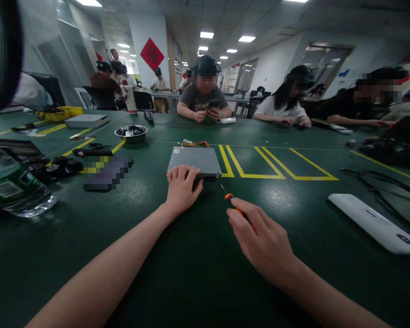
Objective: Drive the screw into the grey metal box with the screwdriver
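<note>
A grey metal computer power supply [200, 159] lies flat on the green table [198, 264], with a bundle of coloured wires [194, 144] coming out at its far side. My left hand [183, 187] grips its near left edge, fingers on the top face and thumb at the front side. In my right hand [259, 232] is a screwdriver [229, 197] with an orange and black handle, the fingers closed around it. Its thin shaft points at the near right corner of the power supply; whether the tip touches a screw there I cannot tell.
To the left are a water bottle [13, 187], a dark phone-like slab [108, 173], and a metal bowl [131, 133] with small parts. A white power bank-like device [376, 222] and black cables [389, 196] lie right. Yellow tape [263, 176] marks the table. People sit across.
</note>
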A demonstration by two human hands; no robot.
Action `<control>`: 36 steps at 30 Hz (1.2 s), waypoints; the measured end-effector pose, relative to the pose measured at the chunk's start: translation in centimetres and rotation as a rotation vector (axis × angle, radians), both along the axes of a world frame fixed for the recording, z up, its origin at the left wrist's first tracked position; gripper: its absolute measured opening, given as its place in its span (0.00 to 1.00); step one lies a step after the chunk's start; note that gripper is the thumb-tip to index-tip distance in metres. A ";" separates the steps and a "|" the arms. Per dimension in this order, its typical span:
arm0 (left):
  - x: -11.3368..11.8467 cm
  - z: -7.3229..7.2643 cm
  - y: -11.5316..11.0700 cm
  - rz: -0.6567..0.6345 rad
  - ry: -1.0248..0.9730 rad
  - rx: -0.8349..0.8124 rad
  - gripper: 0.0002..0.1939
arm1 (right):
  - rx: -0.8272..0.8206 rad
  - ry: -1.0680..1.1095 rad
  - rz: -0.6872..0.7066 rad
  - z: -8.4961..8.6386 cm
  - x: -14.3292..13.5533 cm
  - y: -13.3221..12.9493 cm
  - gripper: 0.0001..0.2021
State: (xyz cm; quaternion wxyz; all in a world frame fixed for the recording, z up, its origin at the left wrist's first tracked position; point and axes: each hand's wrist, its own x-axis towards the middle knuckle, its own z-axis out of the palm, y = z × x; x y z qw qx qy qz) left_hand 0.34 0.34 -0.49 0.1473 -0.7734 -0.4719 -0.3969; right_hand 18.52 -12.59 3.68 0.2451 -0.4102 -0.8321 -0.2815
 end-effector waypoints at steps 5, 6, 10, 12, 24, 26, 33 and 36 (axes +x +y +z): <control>0.1 0.0 0.1 0.015 0.006 0.014 0.11 | 0.030 0.056 -0.148 0.5 0.5 0.1 0.08; 0.1 0.0 0.0 0.017 0.007 0.016 0.11 | 0.013 0.050 -0.134 0.5 0.2 0.0 0.09; 0.0 0.0 0.0 0.017 0.008 0.014 0.11 | -0.050 -0.023 0.001 0.1 -0.4 -0.3 0.15; 0.0 0.0 -0.1 0.016 0.008 0.012 0.12 | -0.030 -0.013 0.003 0.0 -0.2 -0.2 0.15; 0.0 0.2 -0.1 0.013 0.012 -0.006 0.12 | -0.058 0.019 0.005 -0.2 0.4 0.0 0.20; 0.0 0.1 -0.1 0.015 0.010 -0.007 0.12 | -0.027 0.043 -0.009 -0.3 0.6 0.0 0.18; 0.1 -0.1 0.0 0.012 0.002 0.020 0.11 | -0.091 -0.008 0.069 -0.9 -0.3 0.0 0.20; 0.1 -0.1 0.0 0.014 0.001 0.022 0.11 | -0.095 -0.007 0.052 -1.0 0.0 0.2 0.21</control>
